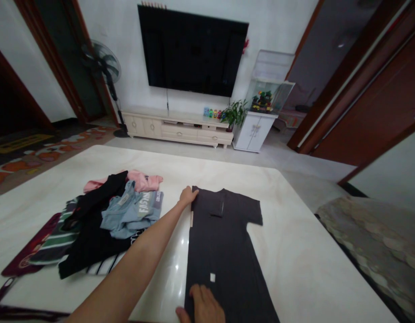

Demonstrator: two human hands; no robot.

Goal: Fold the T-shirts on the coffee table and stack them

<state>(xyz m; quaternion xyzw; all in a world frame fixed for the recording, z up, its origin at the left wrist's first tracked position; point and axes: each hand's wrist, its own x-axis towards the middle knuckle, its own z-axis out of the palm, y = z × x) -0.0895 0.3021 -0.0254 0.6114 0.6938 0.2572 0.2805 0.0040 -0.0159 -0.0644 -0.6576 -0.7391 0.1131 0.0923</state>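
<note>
Apparent smoothing of the lengthwise-folded, dark grey cloth shirt on the glossy cream table: my left hand touches its far left corner, pinch uncertain; my right hand rests near, fingers spread; the next fold calls for aligned edges.

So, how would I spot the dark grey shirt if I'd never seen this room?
Start at the pale table, in front of the television. Right of its heap of clothes is the dark grey shirt, with the left hand at its far corner. Unlike the crumpled heap, it lies flat, one short sleeve pointing right.
</note>
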